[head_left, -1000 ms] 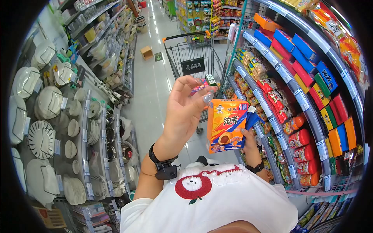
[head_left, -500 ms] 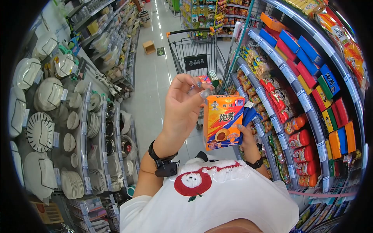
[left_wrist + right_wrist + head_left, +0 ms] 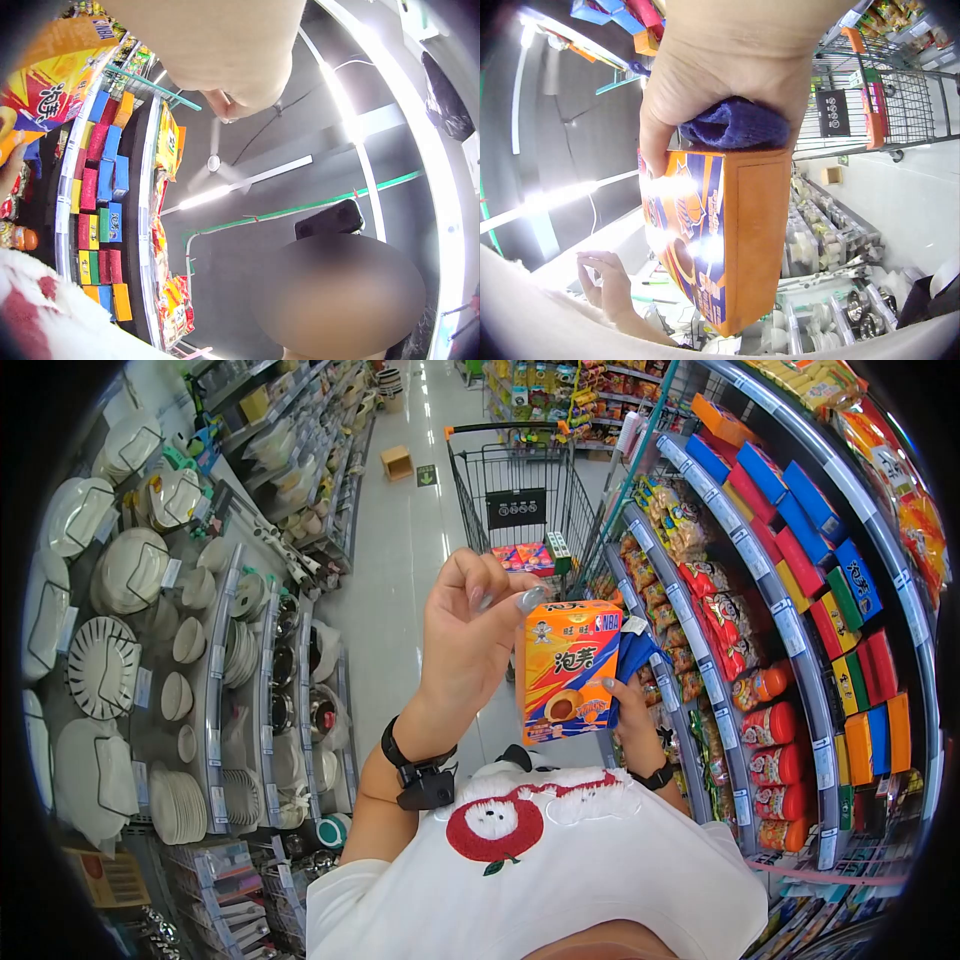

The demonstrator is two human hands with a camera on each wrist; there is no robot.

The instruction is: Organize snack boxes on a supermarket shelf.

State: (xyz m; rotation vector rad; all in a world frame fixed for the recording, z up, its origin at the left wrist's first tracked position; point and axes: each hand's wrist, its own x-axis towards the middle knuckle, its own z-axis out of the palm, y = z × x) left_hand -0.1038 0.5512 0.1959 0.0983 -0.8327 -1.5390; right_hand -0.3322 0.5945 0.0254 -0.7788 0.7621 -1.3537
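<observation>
My right hand point(image 3: 636, 712) grips an orange snack box point(image 3: 570, 672) with a picture of a round filled puff on its front. Its thumb lies across the front edge. Bundled between that palm and the box is blue knitted cloth point(image 3: 739, 124) with a small white tag. In the head view my left hand point(image 3: 468, 625) is raised beside the box's upper left corner, fingers loosely bent. From the right wrist view the left hand point(image 3: 607, 285) appears apart from the box point(image 3: 757, 232), holding nothing visible.
A shopping cart point(image 3: 518, 510) with colourful boxes point(image 3: 522, 558) inside stands ahead in the aisle. Shelves of snack boxes point(image 3: 858, 590) and red-lidded jars point(image 3: 770, 722) line the right. Plates point(image 3: 104, 668) and bowls fill the left racks. A small wooden box point(image 3: 397, 463) sits on the floor.
The orange box has moved slightly left in the head view, still in my right hand. My left hand stays beside it. The cart and aisle appear shifted right, showing more boxes in the cart.
</observation>
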